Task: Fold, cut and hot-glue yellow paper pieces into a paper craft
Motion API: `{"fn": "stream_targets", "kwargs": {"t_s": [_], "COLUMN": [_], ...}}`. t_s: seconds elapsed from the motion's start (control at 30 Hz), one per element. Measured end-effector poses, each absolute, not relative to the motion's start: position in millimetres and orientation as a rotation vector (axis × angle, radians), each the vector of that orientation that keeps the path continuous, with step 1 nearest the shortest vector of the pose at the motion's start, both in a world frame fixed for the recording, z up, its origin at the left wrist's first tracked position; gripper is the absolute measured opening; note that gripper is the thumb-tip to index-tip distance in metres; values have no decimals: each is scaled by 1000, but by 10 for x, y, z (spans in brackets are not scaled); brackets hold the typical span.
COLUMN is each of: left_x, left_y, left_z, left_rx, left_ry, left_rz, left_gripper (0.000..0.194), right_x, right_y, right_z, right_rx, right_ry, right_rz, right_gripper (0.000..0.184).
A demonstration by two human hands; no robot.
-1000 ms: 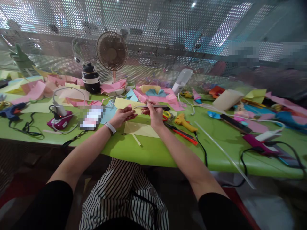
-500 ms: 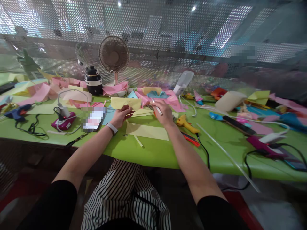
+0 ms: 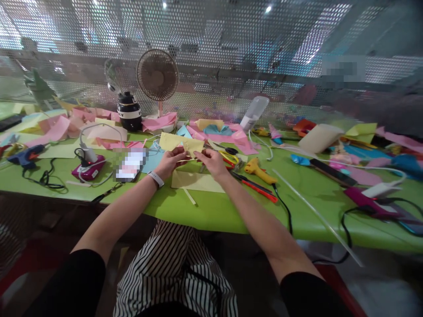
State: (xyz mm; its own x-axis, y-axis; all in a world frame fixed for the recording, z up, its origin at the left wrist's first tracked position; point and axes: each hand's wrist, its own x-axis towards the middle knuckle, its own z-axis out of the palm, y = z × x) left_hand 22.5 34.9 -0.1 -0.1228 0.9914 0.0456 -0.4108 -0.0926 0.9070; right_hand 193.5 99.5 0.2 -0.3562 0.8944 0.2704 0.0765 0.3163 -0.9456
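Both hands meet over the green table (image 3: 211,211) and pinch a folded yellow paper piece (image 3: 180,143). My left hand (image 3: 172,161), with a white watch band on its wrist, grips the paper's lower left part. My right hand (image 3: 211,162) pinches its right corner with thumb and forefinger. A flat yellow sheet (image 3: 196,181) lies on the table just under the hands, with a thin paper strip (image 3: 189,196) in front of it. Yellow-handled scissors (image 3: 228,157) lie just right of my right hand.
A yellow glue gun (image 3: 259,171) and red-handled pliers (image 3: 254,187) lie to the right, with a long clear stick (image 3: 317,215) beyond. Pink, blue and yellow paper scraps cover the table's back. A small fan (image 3: 157,75), a black bottle (image 3: 129,113), a blue glue gun (image 3: 24,155) and cables stand to the left.
My right hand held a thin stick, set it down to the right, and has come back to pinch the yellow paper with my left hand, which lifted it slightly.
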Motion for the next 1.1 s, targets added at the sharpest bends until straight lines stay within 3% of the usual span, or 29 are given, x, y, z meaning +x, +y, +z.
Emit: {"fn": "stream_targets", "kwargs": {"t_s": [0.23,1.1], "left_x": [265,307], "left_y": [357,350], "left_z": [23,24], "left_rx": [796,786], "left_ry": [900,898], "left_rz": [1611,1760], "left_gripper": [39,41], "right_x": [1806,1726], "right_y": [843,744], "right_z": [-25,-90], "right_rx": [-866,-830], "right_ry": [-1483,-1509], "right_rz": [1375,1543], "right_gripper": [48,49]}}
